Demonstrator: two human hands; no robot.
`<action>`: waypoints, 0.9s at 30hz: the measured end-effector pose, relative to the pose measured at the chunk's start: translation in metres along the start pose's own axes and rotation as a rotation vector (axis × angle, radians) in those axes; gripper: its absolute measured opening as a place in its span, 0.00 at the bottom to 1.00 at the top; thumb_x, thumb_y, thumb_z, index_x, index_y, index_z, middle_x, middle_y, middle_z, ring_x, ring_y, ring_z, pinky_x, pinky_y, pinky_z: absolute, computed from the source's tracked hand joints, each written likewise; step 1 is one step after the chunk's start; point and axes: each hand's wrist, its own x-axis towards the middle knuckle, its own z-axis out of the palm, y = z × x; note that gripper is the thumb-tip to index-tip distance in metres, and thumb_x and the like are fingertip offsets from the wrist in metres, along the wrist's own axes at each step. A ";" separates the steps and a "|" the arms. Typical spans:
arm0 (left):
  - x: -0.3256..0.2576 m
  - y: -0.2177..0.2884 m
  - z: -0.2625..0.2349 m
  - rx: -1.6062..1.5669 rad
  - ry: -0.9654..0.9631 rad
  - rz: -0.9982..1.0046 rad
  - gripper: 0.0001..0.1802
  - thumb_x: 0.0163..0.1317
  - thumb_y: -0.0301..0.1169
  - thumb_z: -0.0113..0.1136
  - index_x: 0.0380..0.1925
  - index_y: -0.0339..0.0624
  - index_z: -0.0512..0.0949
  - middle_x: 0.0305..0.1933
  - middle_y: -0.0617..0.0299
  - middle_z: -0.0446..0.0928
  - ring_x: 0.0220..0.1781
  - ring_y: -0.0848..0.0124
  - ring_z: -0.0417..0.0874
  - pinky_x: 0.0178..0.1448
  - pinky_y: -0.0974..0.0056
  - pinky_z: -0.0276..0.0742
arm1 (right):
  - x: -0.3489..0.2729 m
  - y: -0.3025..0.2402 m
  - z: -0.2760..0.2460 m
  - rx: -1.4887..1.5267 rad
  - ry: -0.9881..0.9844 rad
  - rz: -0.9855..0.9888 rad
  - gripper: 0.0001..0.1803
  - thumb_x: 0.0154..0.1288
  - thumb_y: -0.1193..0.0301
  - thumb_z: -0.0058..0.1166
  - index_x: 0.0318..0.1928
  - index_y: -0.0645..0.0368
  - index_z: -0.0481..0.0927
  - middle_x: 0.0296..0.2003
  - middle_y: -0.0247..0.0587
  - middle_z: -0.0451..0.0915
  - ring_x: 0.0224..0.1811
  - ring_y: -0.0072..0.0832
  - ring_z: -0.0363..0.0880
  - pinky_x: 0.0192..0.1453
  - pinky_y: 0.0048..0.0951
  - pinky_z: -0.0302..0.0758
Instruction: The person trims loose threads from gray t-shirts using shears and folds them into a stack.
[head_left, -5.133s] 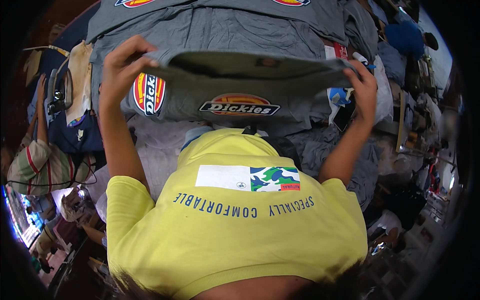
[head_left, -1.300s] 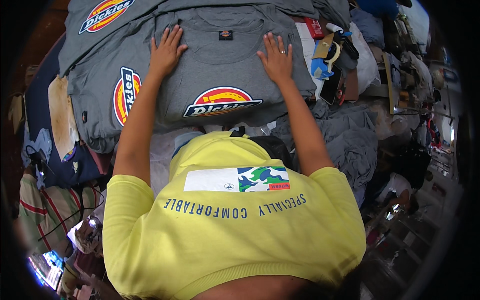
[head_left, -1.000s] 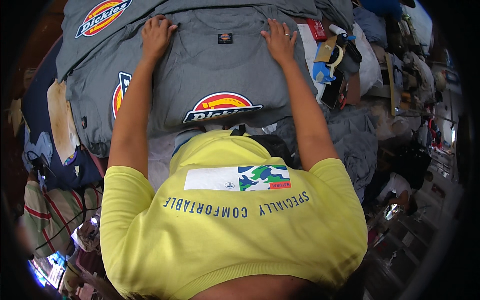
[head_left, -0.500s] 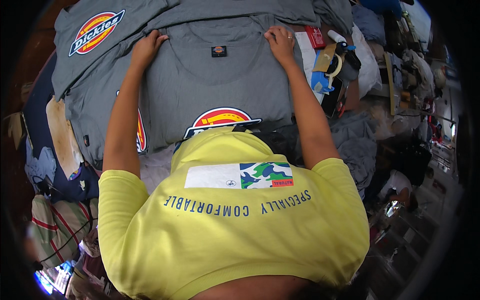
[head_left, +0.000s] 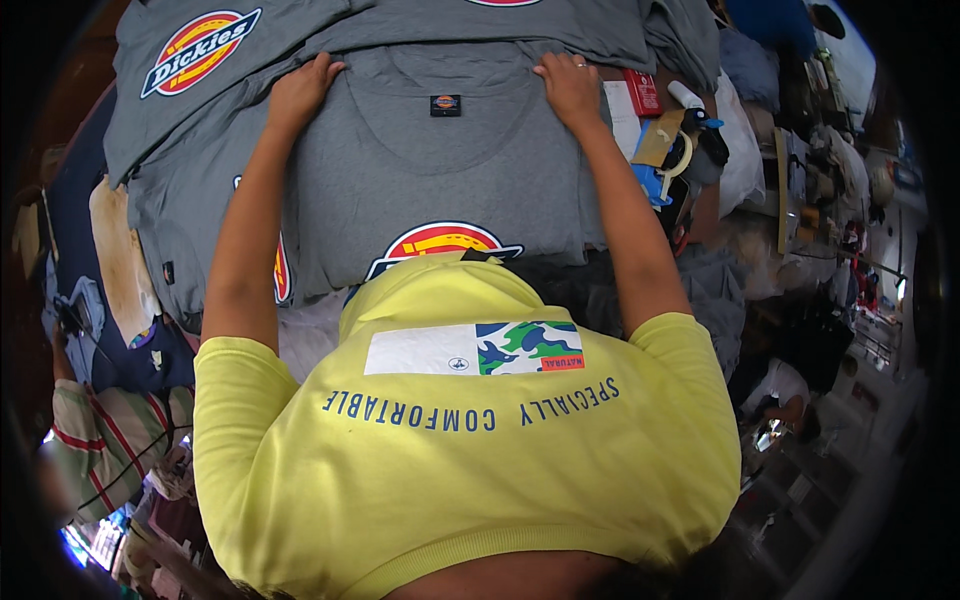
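A grey T-shirt (head_left: 440,180) with a round red and yellow emblem lies spread out flat in front of me, its collar at the far side. My left hand (head_left: 298,92) rests at the shirt's far left shoulder, fingers curled onto the cloth. On the far right shoulder, my right hand (head_left: 568,88) presses down, a ring on one finger. Whether either hand pinches the fabric or only presses on it is unclear. My yellow shirt fills the lower part of the view.
More grey shirts with the same emblem (head_left: 200,50) lie underneath and to the left. At the right are a tape dispenser (head_left: 680,150), a small red box (head_left: 642,92) and white bags (head_left: 740,150). Dark and striped cloths (head_left: 110,440) hang at the left.
Five seconds ago I held the grey shirt up folded; it now lies flat. Over the last second both hands slid away from me to the shirt's far shoulders.
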 end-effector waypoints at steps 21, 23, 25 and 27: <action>-0.046 0.264 0.005 -0.466 -0.283 0.738 0.37 0.57 0.59 0.40 0.64 0.55 0.53 0.70 0.62 0.44 0.71 0.61 0.40 0.69 0.46 0.37 | 0.019 0.001 -0.006 0.152 -0.095 -0.101 0.24 0.60 0.48 0.42 0.22 0.55 0.72 0.17 0.41 0.74 0.18 0.40 0.74 0.20 0.37 0.69; -0.046 0.264 0.006 -0.466 -0.298 0.737 0.38 0.57 0.60 0.39 0.64 0.54 0.52 0.70 0.62 0.43 0.71 0.61 0.39 0.69 0.46 0.37 | 0.017 -0.008 0.004 0.114 -0.090 -0.085 0.25 0.59 0.48 0.44 0.19 0.55 0.72 0.16 0.40 0.74 0.16 0.38 0.74 0.18 0.35 0.68; -0.046 0.264 0.006 -0.455 -0.305 0.724 0.40 0.56 0.62 0.38 0.64 0.53 0.52 0.70 0.63 0.43 0.72 0.61 0.38 0.69 0.45 0.34 | 0.029 0.001 0.005 0.043 -0.030 -0.157 0.25 0.59 0.49 0.45 0.17 0.55 0.73 0.14 0.38 0.74 0.14 0.34 0.74 0.16 0.31 0.67; -0.046 0.264 0.007 -0.442 -0.316 0.721 0.41 0.56 0.63 0.37 0.64 0.53 0.51 0.70 0.63 0.43 0.72 0.60 0.37 0.69 0.44 0.33 | 0.034 0.009 0.013 0.047 0.026 -0.229 0.25 0.59 0.49 0.46 0.16 0.55 0.73 0.13 0.38 0.74 0.13 0.33 0.73 0.14 0.29 0.67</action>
